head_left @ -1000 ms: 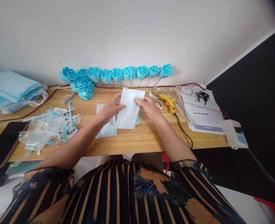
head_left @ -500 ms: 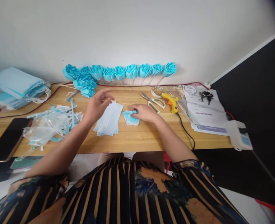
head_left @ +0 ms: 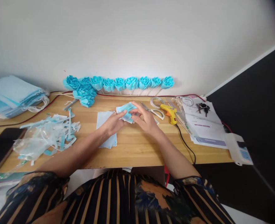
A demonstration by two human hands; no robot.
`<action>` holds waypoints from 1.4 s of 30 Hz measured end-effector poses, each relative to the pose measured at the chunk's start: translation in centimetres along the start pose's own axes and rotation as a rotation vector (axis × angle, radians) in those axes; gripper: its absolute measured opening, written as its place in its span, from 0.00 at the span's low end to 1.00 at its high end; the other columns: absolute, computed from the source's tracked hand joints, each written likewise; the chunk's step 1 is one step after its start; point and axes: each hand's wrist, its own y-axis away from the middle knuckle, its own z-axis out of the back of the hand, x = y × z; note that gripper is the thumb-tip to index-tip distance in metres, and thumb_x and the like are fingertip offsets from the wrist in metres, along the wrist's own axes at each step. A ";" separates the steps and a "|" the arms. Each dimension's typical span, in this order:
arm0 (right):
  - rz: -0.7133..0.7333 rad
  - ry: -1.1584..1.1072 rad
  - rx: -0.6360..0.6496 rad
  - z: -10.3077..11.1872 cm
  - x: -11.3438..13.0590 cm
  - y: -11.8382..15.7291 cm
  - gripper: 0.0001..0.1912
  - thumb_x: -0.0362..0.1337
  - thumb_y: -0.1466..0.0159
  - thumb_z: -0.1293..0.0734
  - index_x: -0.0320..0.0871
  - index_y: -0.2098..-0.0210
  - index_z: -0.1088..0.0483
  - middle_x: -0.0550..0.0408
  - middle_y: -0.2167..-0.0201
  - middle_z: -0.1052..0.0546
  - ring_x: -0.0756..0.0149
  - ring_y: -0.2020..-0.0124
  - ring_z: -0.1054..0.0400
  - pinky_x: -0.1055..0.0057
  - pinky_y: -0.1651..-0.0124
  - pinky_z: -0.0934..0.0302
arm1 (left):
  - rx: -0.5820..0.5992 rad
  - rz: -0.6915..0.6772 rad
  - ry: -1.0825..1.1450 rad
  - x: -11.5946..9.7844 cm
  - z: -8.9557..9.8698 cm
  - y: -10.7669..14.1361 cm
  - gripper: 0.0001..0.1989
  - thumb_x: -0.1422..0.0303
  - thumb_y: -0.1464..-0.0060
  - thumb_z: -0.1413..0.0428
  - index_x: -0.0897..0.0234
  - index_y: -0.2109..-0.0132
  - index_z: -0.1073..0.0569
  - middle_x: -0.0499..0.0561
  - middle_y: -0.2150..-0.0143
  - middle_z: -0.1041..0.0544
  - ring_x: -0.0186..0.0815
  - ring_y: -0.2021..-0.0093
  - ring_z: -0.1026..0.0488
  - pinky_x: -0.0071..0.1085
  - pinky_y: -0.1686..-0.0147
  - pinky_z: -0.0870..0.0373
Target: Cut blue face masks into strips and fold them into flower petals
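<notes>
A small piece of blue-and-white face mask fabric (head_left: 124, 108) is held up above the table between both hands. My left hand (head_left: 114, 123) closes on its lower left, thumb across the top. From the right, my right hand (head_left: 145, 119) has its fingers bent onto the fabric's right side, partly covering it. Beneath my left wrist lies a pile of flat light-blue mask sheets (head_left: 109, 142), partly hidden by the forearm. Scissors with white handles (head_left: 159, 114) lie just behind my right hand, their blades mostly covered.
Blue fabric flowers (head_left: 131, 83) on sticks line the wall. Fabric scraps and clear plastic (head_left: 44, 133) lie at left, near a phone (head_left: 3, 147) and stacked masks (head_left: 16, 91). At right are a yellow glue gun (head_left: 170, 113), papers (head_left: 204, 119), keys (head_left: 204, 107) and a white device (head_left: 237, 149).
My left hand has come right and down from above the sheets to grasp the mask fabric. My right hand has lifted the fabric off the table. The view has tilted up slightly.
</notes>
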 end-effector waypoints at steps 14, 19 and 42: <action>-0.096 -0.003 -0.154 -0.2 -0.6 -0.4 0.19 0.45 0.39 0.29 0.52 0.48 0.25 0.53 0.55 0.20 0.59 0.56 0.27 0.61 0.54 0.32 | -0.116 -0.128 -0.289 0.7 1.9 1.2 0.26 0.61 0.54 0.31 0.67 0.49 0.22 0.58 0.50 0.19 0.43 0.51 0.22 0.36 0.52 0.27; -0.160 0.055 -0.201 -0.8 -0.9 -0.4 0.06 0.43 0.40 0.28 0.47 0.68 0.24 0.57 0.70 0.21 0.64 0.69 0.31 0.66 0.61 0.35 | -0.117 -0.066 -0.344 0.7 1.7 1.3 0.24 0.58 0.54 0.31 0.67 0.53 0.21 0.56 0.54 0.18 0.40 0.58 0.21 0.36 0.54 0.25; -0.022 0.155 -0.421 0.2 -1.0 -0.6 0.05 0.39 0.36 0.32 0.46 0.66 0.24 0.54 0.63 0.20 0.61 0.59 0.27 0.64 0.55 0.34 | 0.133 0.200 -0.489 -0.3 1.7 1.9 0.16 0.60 0.49 0.35 0.67 0.58 0.20 0.51 0.68 0.20 0.32 0.74 0.27 0.27 0.74 0.32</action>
